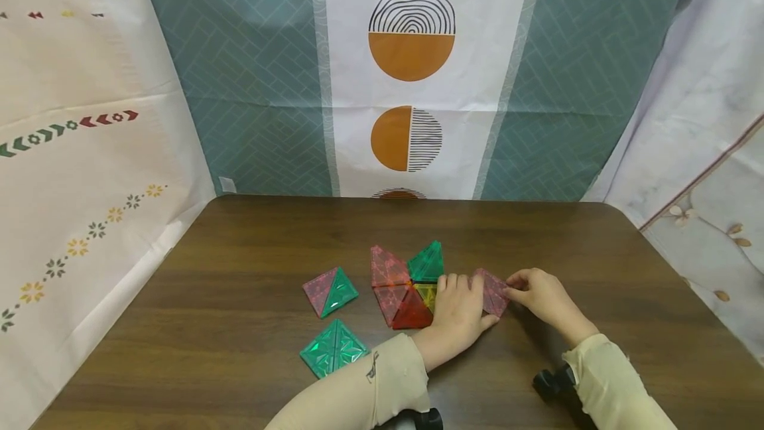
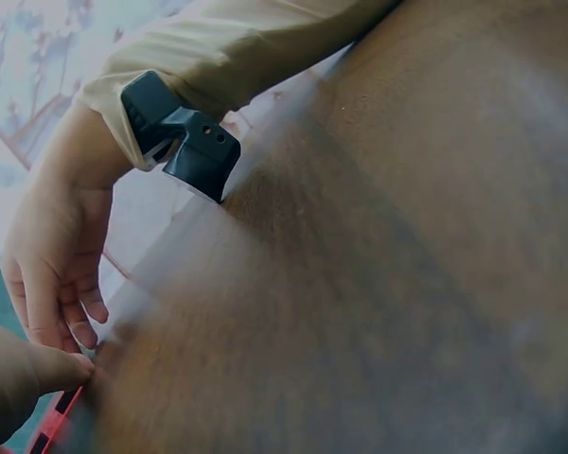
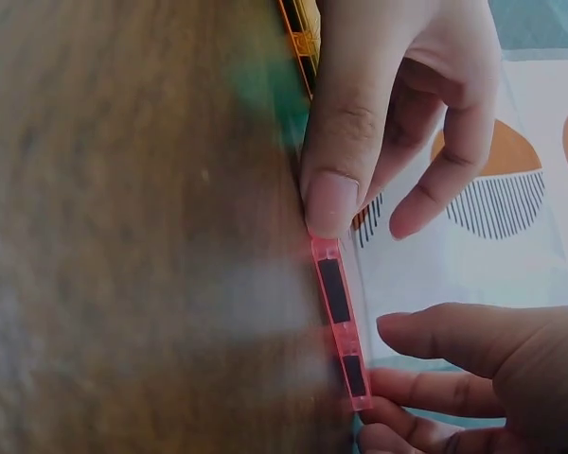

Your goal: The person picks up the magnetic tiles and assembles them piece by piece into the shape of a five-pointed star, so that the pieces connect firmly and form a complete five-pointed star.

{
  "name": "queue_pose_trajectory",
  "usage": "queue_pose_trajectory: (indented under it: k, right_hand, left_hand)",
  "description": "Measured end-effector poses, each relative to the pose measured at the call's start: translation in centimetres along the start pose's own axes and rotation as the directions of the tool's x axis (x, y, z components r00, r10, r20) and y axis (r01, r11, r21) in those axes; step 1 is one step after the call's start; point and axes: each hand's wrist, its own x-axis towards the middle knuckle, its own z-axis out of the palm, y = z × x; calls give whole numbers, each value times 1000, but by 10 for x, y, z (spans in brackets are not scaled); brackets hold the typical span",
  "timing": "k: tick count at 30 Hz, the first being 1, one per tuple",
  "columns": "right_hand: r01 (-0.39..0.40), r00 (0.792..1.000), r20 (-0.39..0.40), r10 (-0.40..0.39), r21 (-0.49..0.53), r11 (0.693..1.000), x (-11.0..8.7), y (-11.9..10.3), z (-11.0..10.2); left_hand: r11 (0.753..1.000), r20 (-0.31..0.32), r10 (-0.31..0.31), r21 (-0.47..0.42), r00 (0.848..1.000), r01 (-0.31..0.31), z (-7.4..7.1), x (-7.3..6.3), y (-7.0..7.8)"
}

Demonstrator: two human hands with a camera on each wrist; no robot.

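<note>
My left hand [image 1: 458, 307] reaches over a ring of see-through triangular magnetic tiles, its fingers stretched across a yellow tile [image 1: 426, 294]. Its thumb [image 3: 333, 194] touches the near edge of a pink magnetic tile [image 1: 494, 294], whose red side and dark magnets show in the right wrist view. My right hand [image 1: 546, 297] has bent fingers and thumb at the pink tile's right corner. Left of the hands, the ring holds pink tiles [image 1: 389, 267], a dark red tile [image 1: 413, 312] and a green tile [image 1: 427, 263]. The left palm hides part of the ring.
Apart on the left lie a pink and green pair [image 1: 331, 292] and a green pair [image 1: 334, 347], partly behind the left sleeve [image 1: 364, 383]. The brown table [image 1: 227, 324] ends at a patterned cloth [image 1: 262, 71]. A black wrist camera [image 1: 552, 382] hangs under the right wrist.
</note>
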Motion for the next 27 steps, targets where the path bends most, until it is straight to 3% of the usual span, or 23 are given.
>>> queue_pose_trajectory:
  k: [5, 10, 13, 17, 19, 24, 27]
  right_hand:
    - [3, 1000, -5, -3, 26, 1000, 0, 0, 0]
    - [-55, 998, 16, 53, 173, 983, -1, 4, -1]
    - [-59, 998, 22, 55, 343, 937, 0, 8, -1]
    - [-24, 1000, 12, 21, 545, 838, 1, 12, -2]
    - [-13, 1000, 7, 11, 600, 800, 1, 13, -2]
    - [-4, 1000, -7, 12, 646, 764, 1, 13, -1]
    - [-4, 999, -27, 29, 659, 752, 1, 13, -2]
  left_hand:
    - [1000, -69, 4, -27, 998, -6, 1, 0, -1]
    - [998, -166, 9, -57, 986, -18, 2, 0, -3]
    - [996, -193, -3, -87, 981, -14, 1, 0, -3]
    - [987, -179, -45, -162, 983, 16, -1, 0, -3]
    - [979, -167, -68, -203, 984, 34, -2, 0, -3]
    - [949, -132, -100, -310, 986, 55, -6, 0, -2]
    - [909, -80, -115, -409, 990, 73, -9, 1, -2]
